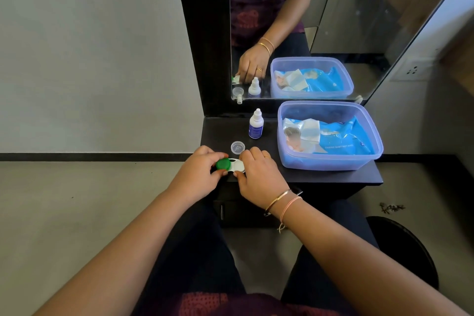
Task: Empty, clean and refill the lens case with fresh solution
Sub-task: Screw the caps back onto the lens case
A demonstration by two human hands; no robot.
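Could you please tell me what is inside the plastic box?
A blue pack of baby wet wipes lies in the plastic box, a white folded piece on its left end. Anything under the pack is covered.

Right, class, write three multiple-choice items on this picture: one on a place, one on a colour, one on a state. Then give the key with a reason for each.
1. Where does the solution bottle stand?
A. In the tub
B. On the shelf, left of the tub
C. On the floor

2. What colour is the cap that the left hand grips on the lens case?
A. Green
B. Red
C. Yellow

3. In what state is the tub?
A. Shut with a lid
B. Open, with a wipes pack inside
C. Turned upside down

Key:
1 B: the bottle stands upright on the dark shelf beside the tub's left wall.
2 A: the cap between the fingers is bright green.
3 B: no lid covers the tub, and the blue pack shows inside.
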